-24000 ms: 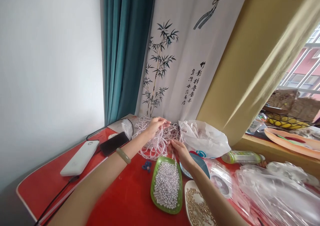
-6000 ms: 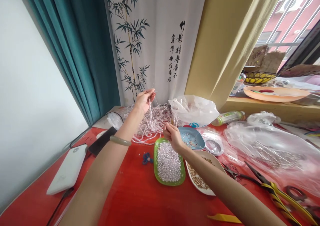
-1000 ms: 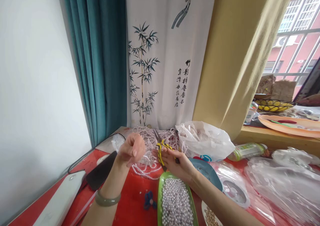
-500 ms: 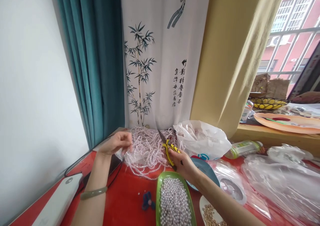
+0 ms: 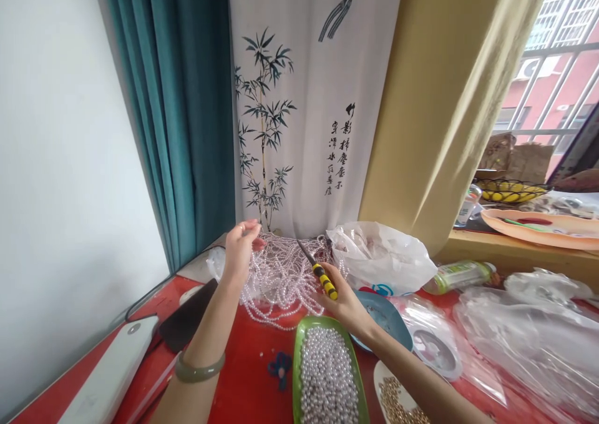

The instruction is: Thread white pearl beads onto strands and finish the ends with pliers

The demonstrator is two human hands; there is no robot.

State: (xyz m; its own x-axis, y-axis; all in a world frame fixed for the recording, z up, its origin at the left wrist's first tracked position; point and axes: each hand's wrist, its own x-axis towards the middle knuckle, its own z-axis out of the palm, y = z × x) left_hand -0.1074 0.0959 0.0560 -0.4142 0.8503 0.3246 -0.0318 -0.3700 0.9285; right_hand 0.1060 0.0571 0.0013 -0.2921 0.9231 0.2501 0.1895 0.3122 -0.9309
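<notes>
My right hand (image 5: 346,302) is wrapped around long-nose pliers (image 5: 322,277) with yellow-and-black handles. Their dark jaws point up and to the left over a heap of pale pink pearl bead strands (image 5: 285,286). Above the left side of that heap, my left hand (image 5: 243,246) is raised with its fingertips pinched together. Whatever lies between those fingertips is too small to make out. A green tray (image 5: 298,374) full of loose pearl beads (image 5: 327,374) sits nearer to me, below my right hand. Left of the tray lies a small blue flower-shaped piece (image 5: 281,369).
Beside my right forearm are a blue plate (image 5: 393,324) and a white dish (image 5: 381,380) of gold beads. A white plastic bag (image 5: 384,255), a green-labelled bottle (image 5: 461,276) and clear plastic wrapping (image 5: 524,330) occupy the right. A white box (image 5: 112,368) and a dark phone-like object (image 5: 187,318) lie left.
My left hand has moved right and up, over the bead strands. The pliers have turned in my right hand, so that one handle shows now instead of two spread ones.
</notes>
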